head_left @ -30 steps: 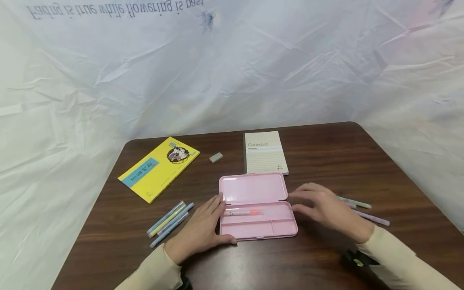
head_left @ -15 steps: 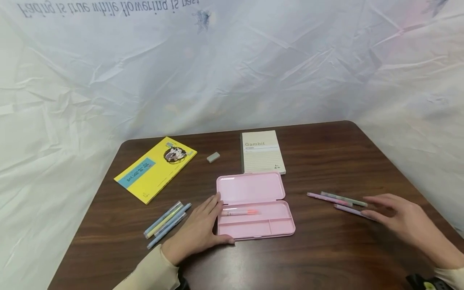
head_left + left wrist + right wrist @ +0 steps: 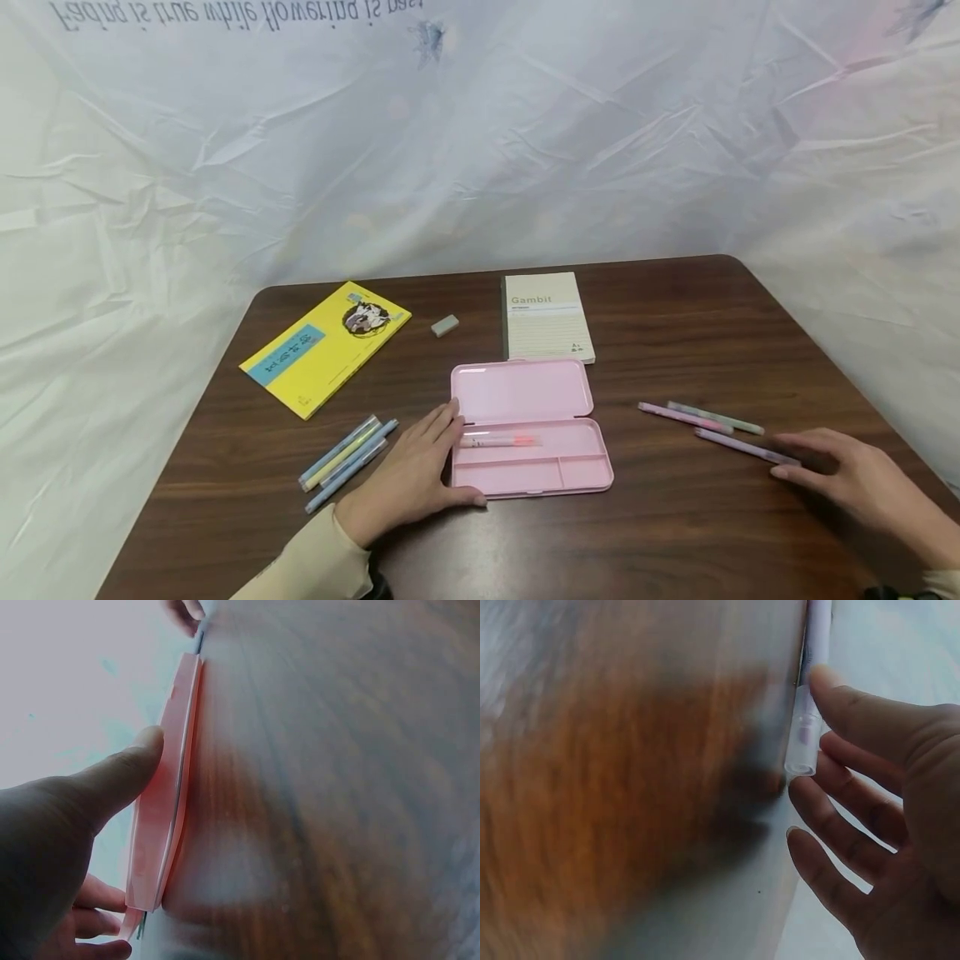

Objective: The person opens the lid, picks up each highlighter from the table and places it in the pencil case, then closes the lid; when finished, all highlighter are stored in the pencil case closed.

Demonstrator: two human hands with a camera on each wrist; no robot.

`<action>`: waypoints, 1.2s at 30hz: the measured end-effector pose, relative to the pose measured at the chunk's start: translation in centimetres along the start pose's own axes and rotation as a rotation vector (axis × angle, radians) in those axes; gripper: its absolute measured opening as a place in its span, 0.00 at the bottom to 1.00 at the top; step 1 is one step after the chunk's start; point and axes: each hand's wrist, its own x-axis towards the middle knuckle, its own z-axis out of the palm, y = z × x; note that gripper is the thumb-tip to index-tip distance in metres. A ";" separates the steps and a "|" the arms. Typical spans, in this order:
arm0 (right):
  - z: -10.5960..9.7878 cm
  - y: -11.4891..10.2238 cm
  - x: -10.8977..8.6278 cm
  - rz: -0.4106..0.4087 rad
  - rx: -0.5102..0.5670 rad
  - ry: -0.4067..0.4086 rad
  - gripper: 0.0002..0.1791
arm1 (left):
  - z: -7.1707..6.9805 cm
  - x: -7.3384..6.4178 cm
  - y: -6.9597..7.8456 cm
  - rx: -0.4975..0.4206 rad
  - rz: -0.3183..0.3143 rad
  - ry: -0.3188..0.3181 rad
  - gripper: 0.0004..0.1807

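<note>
A pink pencil case (image 3: 525, 392) lies with its lid raised, holding a pen with an orange-pink end (image 3: 498, 441) in its rear compartment. My left hand (image 3: 408, 475) rests against its left end, fingers fairly straight along the side and thumb at the front edge. In the left wrist view that thumb touches the pink case wall (image 3: 161, 817). My right hand (image 3: 855, 479) is over the right end of a purple pen (image 3: 742, 447) on the table. Its thumb and forefinger lie either side of the pen, apparently apart from it. The right wrist view shows the clear-ended pen (image 3: 810, 697) beside the thumb.
A pink-purple pen (image 3: 684, 417) and a green pen (image 3: 716, 417) lie beyond the purple one. Several blue and yellow pens (image 3: 348, 462) are left of my left hand. Behind are a yellow booklet (image 3: 326, 350), an eraser (image 3: 445, 325) and a notebook (image 3: 549, 317) by the lid.
My right hand has left the pencil case's right end and moved right to the loose pens, then slightly lower, around the purple pen's end. My left hand has stayed at the case.
</note>
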 end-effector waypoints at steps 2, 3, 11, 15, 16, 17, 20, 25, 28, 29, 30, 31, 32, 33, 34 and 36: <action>0.2 0.0 0.1 -0.008 0.001 0.001 0.30 | 0.0 0.0 0.0 0.002 0.001 0.002 0.61; 0.2 0.0 0.1 -0.011 -0.001 -0.002 0.30 | 0.0 0.0 0.0 0.002 0.001 0.000 0.61; 0.3 0.2 0.5 -0.033 -0.016 -0.006 0.30 | -0.1 0.1 0.1 0.005 -0.006 0.002 0.61; 0.4 0.3 0.5 -0.043 -0.020 -0.001 0.30 | -0.1 0.2 0.1 0.005 -0.005 -0.002 0.61; 0.5 0.3 0.5 -0.045 -0.020 0.000 0.30 | -0.1 0.2 0.1 0.005 -0.004 -0.003 0.61; 0.5 0.4 0.5 -0.048 -0.021 0.004 0.29 | -0.1 0.2 0.1 0.005 -0.004 -0.005 0.61; 0.6 0.4 0.5 -0.055 -0.020 0.011 0.28 | -0.1 0.1 0.1 0.008 -0.004 -0.006 0.61; 0.6 0.5 0.6 -0.068 -0.017 0.026 0.25 | -0.1 0.1 0.0 0.006 -0.006 -0.001 0.61; 0.6 0.4 0.7 -0.069 -0.017 0.025 0.23 | -0.1 0.1 0.0 -0.001 -0.005 0.001 0.60; 0.6 0.4 0.8 -0.066 -0.017 0.025 0.22 | 0.0 0.1 0.0 -0.002 -0.005 0.001 0.60; 0.6 0.4 0.8 -0.060 -0.020 0.027 0.21 | 0.0 0.1 0.0 -0.003 -0.006 0.001 0.60; 0.6 0.4 0.8 -0.060 -0.017 0.028 0.20 | 0.0 0.1 0.0 -0.005 -0.006 0.001 0.60; 0.7 0.4 0.8 -0.061 -0.018 0.032 0.19 | 0.0 0.1 0.0 -0.004 -0.007 0.000 0.60; 0.7 0.4 0.8 -0.064 -0.022 0.040 0.18 | 0.0 0.1 0.0 -0.004 -0.007 0.001 0.60; 0.7 0.4 0.9 -0.068 -0.027 0.054 0.16 | 0.0 0.1 0.1 -0.003 -0.007 0.002 0.60; 0.8 0.5 0.9 -0.085 -0.029 0.071 0.13 | 0.0 0.1 0.0 0.000 -0.003 0.007 0.60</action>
